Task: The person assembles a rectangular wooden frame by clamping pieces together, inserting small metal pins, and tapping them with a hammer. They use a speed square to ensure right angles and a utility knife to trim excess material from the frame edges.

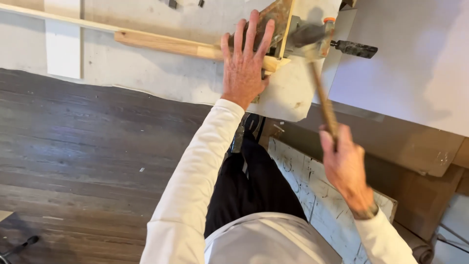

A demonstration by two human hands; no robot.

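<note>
Head view: right hand (344, 164) grip clamped on the blurred wooden-handled hammer (320, 73), whose head could glance onto the left hand (244, 63), its grip apart, flat on the pale wooden strip (166, 44) just beside.

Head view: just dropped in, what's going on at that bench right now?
A person presses the left hand flat on a wooden strip lying on the white bench. The right hand grips a wooden-handled hammer, its blurred head at the strip's end by a wooden block.
</note>
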